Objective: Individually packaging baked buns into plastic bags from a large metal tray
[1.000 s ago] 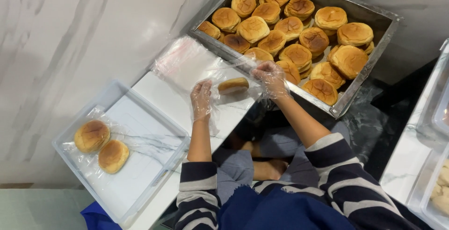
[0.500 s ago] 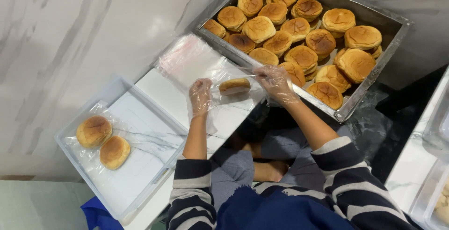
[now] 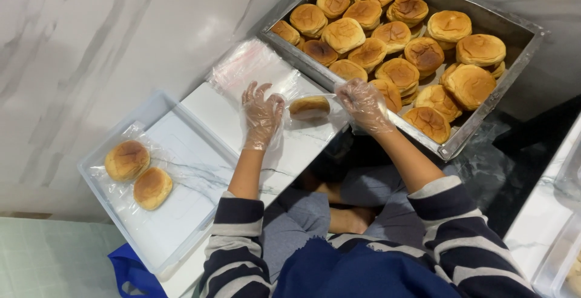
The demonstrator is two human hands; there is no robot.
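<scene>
So both gloved hands are working one bun [image 3: 309, 108] inside a clear bag [image 3: 321, 113], sitting on the white bench [image 3: 212, 107] just in front of the metal tray [image 3: 484, 113]. The left hand [image 3: 261, 115] is pinching the bag's left end, fingers mostly spread; the right hand [image 3: 365, 104] is gripping the right end, closed on the plastic. Two bagged buns [image 3: 138, 174] are lying in the white bin [image 3: 181, 237]. The tray is holding roughly twenty buns, some stacked so hard to count exactly. A stack of empty bags [image 3: 245, 65] is lying behind. Compared with half a second ago, the hands are sitting slightly further apart and the bun is barely shifting.
</scene>
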